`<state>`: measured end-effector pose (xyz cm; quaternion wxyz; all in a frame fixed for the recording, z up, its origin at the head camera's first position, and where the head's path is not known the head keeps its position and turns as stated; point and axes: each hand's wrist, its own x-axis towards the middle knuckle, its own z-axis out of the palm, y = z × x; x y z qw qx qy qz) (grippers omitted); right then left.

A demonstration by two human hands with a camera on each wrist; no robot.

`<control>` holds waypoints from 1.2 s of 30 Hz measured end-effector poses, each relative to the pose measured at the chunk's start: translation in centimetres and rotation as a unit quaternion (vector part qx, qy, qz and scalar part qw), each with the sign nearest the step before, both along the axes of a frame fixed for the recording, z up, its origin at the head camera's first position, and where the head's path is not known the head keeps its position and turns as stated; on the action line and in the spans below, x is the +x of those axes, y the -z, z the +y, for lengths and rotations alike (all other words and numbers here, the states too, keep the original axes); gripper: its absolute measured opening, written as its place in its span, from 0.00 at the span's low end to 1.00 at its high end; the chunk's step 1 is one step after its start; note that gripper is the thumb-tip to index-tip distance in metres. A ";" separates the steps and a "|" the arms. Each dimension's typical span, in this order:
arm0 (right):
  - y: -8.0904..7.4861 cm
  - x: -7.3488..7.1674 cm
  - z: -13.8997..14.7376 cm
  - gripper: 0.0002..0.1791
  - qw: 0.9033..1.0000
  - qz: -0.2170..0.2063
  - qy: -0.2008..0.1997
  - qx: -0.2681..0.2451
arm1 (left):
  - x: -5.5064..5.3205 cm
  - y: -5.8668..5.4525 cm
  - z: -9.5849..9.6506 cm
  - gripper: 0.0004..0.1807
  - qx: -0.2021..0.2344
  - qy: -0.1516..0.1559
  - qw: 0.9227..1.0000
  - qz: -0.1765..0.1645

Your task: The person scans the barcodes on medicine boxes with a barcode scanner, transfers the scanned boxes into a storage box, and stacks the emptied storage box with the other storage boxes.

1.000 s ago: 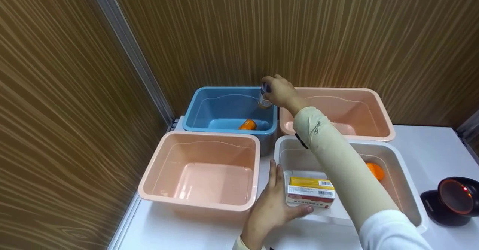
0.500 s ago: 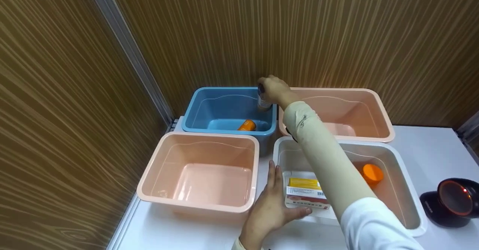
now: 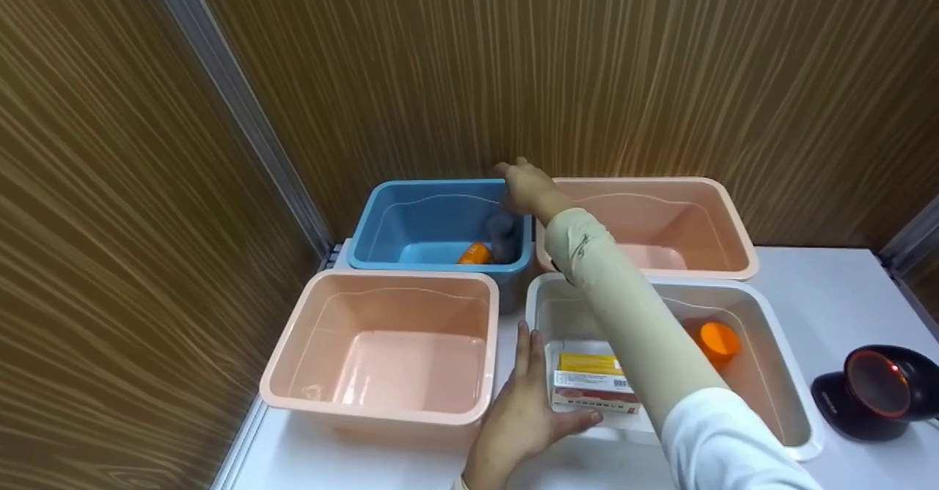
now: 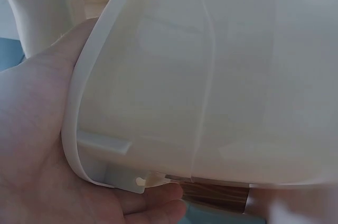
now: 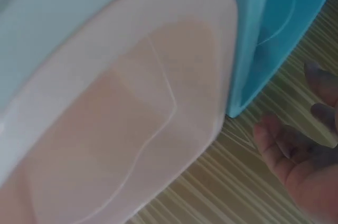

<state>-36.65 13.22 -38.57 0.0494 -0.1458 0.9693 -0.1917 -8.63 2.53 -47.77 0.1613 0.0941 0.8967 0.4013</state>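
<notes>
My right hand [image 3: 530,188] is over the right rear corner of the blue bin [image 3: 414,218], holding nothing. In the right wrist view its fingers [image 5: 272,142] are spread apart. Below it, inside the bin, a dark bottle [image 3: 502,237] appears as a blur. Beside that blur lies an orange bottle [image 3: 475,254]. My left hand [image 3: 517,420] rests against the front left corner of the white bin [image 3: 779,336], fingers extended along its side and thumb along the front. The left wrist view has the palm [image 4: 31,129] against the bin's rim.
In the white bin are a yellow box [image 3: 589,363], a white and red box [image 3: 594,391] and an orange-capped container [image 3: 719,342]. Pink bins stand at front left [image 3: 418,365] and back right [image 3: 660,226]. A black scanner-like device [image 3: 877,391] sits at right; a wood-grain wall [image 3: 440,72] rises behind.
My right hand has let go of the dark bottle, which has dropped into the blue bin. The hand has shifted slightly left. My left hand stays at the white bin's corner.
</notes>
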 end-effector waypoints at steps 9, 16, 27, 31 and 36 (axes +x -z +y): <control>-1.8 2.3 2.5 0.31 0.998 0.039 -0.051 0.011 | -1.1 0.5 -0.8 0.73 0.017 0.012 0.999 0.040; -2.3 6.0 5.4 0.26 0.989 0.086 -0.122 -0.019 | -1.9 0.6 -1.7 0.73 0.015 -0.003 0.999 0.032; -1.8 12.3 9.3 0.24 0.979 0.115 -0.165 -0.035 | -2.6 0.5 -2.5 0.74 0.011 -0.009 1.000 0.021; -1.0 13.8 10.2 0.23 0.977 0.122 -0.172 -0.031 | -2.6 0.6 -2.7 0.74 0.002 -0.009 1.000 0.025; 0.4 15.0 11.5 0.22 0.983 0.089 -0.161 0.002 | -2.8 0.8 -2.7 0.73 0.001 -0.009 0.999 0.031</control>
